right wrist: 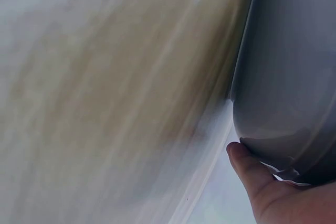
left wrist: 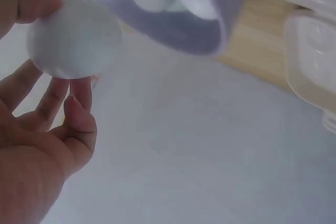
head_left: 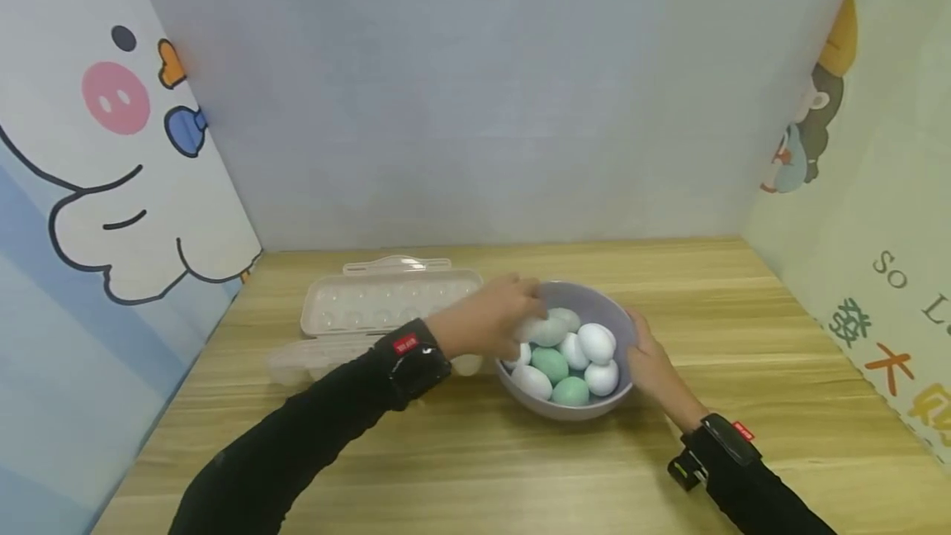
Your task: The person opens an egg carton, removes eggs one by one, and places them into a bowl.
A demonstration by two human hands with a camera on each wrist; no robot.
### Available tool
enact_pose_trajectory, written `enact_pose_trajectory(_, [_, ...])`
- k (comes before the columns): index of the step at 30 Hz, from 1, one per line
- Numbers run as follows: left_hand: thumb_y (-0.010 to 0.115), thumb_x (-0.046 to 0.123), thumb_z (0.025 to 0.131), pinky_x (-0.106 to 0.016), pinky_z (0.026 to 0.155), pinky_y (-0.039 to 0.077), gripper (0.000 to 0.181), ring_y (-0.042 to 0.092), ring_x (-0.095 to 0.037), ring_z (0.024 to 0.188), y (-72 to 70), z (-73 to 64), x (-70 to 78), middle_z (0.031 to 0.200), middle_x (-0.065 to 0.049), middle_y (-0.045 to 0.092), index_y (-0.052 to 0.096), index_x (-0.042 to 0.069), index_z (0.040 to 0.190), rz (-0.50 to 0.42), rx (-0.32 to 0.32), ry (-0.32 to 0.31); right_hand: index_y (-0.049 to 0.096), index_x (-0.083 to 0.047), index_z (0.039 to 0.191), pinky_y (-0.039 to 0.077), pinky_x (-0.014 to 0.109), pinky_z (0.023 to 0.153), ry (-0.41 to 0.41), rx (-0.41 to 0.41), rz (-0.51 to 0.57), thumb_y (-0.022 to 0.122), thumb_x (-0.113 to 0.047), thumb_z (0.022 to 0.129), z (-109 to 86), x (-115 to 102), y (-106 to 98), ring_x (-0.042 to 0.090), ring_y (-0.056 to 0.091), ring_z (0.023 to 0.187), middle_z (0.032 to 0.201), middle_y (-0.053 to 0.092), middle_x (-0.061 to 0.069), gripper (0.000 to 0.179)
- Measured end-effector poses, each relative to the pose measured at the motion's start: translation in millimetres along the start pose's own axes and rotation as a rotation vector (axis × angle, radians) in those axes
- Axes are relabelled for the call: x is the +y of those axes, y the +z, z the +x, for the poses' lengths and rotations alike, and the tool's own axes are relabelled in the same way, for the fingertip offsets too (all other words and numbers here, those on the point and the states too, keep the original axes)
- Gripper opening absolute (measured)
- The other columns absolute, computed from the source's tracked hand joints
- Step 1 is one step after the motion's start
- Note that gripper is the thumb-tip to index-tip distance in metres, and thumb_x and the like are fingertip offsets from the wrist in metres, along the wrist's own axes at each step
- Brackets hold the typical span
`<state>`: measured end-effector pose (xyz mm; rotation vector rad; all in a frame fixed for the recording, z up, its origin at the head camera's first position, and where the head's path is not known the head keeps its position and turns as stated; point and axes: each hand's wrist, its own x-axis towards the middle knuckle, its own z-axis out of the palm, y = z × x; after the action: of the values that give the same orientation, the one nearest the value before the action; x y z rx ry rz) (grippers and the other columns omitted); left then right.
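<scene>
My left hand (head_left: 494, 316) pinches a pale egg (left wrist: 73, 38) between thumb and fingertips, raised above the left rim of a grey-purple bowl (head_left: 513, 390). Several white and green eggs lie heaped in that bowl, among them a green egg (head_left: 550, 365) and a white egg (head_left: 597, 343) near the top. On the bowl's right side my right hand (head_left: 650, 362) grips the rim. A digit of it lies against the bowl's outer wall in the right wrist view; the rest is hidden by the bowl or out of frame.
Left of the bowl lies an opened clear plastic egg carton (head_left: 315, 312), its dimpled far half in view. My left forearm covers part of its near half, where a pale egg (head_left: 468, 365) shows. A wall (head_left: 490, 106) stands behind the wooden table (head_left: 475, 477), with printed panels at both sides.
</scene>
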<state>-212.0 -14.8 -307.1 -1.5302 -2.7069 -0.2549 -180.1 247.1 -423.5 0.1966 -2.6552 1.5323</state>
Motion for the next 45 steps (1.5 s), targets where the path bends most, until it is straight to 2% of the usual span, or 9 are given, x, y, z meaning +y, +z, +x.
enact_pose_trajectory(3, [0.075,0.019,0.062,-0.026,0.079,0.038,0.049,0.044,-0.016,0.092,13.1,21.0,15.7,0.102,-0.001,0.047,0.061,0.015,0.108,0.080,-0.062,0.076,0.014,-0.001,0.137,0.021,0.058,0.100,-0.009,0.000,0.022,0.028,0.004,0.081,-0.4,-2,2,0.046,0.023,0.124,0.138,0.021,0.032,0.058])
enact_pose_trajectory(6, [0.074,0.019,0.062,-0.026,0.077,0.038,0.047,0.045,-0.014,0.087,25.4,35.2,24.2,0.097,0.002,0.050,0.061,0.018,0.108,0.137,-0.116,0.118,0.014,-0.001,0.137,0.022,0.057,0.100,-0.011,-0.004,0.051,0.028,0.004,0.081,-1.5,-3,4,0.045,0.024,0.124,0.137,0.023,0.032,0.058])
enact_pose_trajectory(12, [0.075,0.017,0.062,-0.024,0.071,0.038,0.039,0.048,-0.011,0.080,45.1,47.7,30.2,0.086,0.006,0.056,0.062,0.020,0.099,0.177,-0.183,0.138,0.015,-0.002,0.137,0.026,0.057,0.099,-0.009,-0.007,0.051,0.028,0.004,0.080,-2.7,-3,8,0.045,0.027,0.123,0.136,0.025,0.032,0.059])
enact_pose_trajectory(18, [0.076,0.018,0.063,-0.022,0.068,0.037,0.037,0.048,-0.010,0.078,54.1,48.5,30.9,0.083,0.009,0.058,0.063,0.020,0.098,0.163,-0.193,0.121,0.014,-0.002,0.138,0.022,0.057,0.101,-0.006,0.000,0.041,0.028,0.003,0.081,-1.7,-2,9,0.045,0.025,0.124,0.137,0.023,0.032,0.059])
enact_pose_trajectory(23, [0.074,0.015,0.065,-0.021,0.068,0.038,0.032,0.048,-0.009,0.076,52.5,43.8,28.8,0.080,0.008,0.056,0.064,0.018,0.096,0.131,-0.172,0.110,0.014,-0.002,0.138,0.021,0.056,0.101,-0.018,-0.006,0.051,0.028,0.003,0.082,-0.7,-2,8,0.044,0.023,0.125,0.138,0.023,0.030,0.058])
enact_pose_trajectory(35, [0.071,0.017,0.074,-0.024,0.079,0.042,0.038,0.052,-0.013,0.093,54.1,36.8,24.3,0.101,0.002,0.060,0.060,0.016,0.110,0.029,-0.180,0.062,0.018,-0.002,0.137,0.021,0.058,0.101,-0.033,0.016,0.023,0.029,0.004,0.080,0.8,5,5,0.044,0.025,0.124,0.137,0.026,0.031,0.058])
enact_pose_trajectory(39, [0.070,0.013,0.075,-0.022,0.084,0.040,0.038,0.051,-0.013,0.096,55.1,37.8,24.1,0.106,0.004,0.060,0.059,0.013,0.112,-0.011,-0.193,0.074,0.018,-0.002,0.137,0.020,0.058,0.101,-0.041,0.018,0.032,0.029,0.004,0.080,-0.4,4,3,0.044,0.023,0.125,0.138,0.025,0.029,0.058])
enact_pose_trajectory(40, [0.070,0.014,0.074,-0.022,0.085,0.040,0.039,0.051,-0.013,0.096,60.9,40.0,19.9,0.107,0.005,0.060,0.059,0.014,0.112,-0.013,-0.181,0.094,0.018,-0.002,0.137,0.019,0.058,0.101,-0.042,0.020,0.031,0.029,0.004,0.080,-0.5,4,3,0.044,0.023,0.125,0.138,0.025,0.029,0.058])
enact_pose_trajectory(45, [0.069,0.014,0.075,-0.023,0.085,0.041,0.041,0.050,-0.013,0.098,60.9,40.1,19.6,0.110,0.004,0.058,0.057,0.015,0.114,0.016,-0.166,0.105,0.018,-0.002,0.137,0.020,0.058,0.101,-0.034,0.023,0.018,0.029,0.004,0.080,0.0,5,1,0.044,0.024,0.125,0.138,0.025,0.028,0.058])
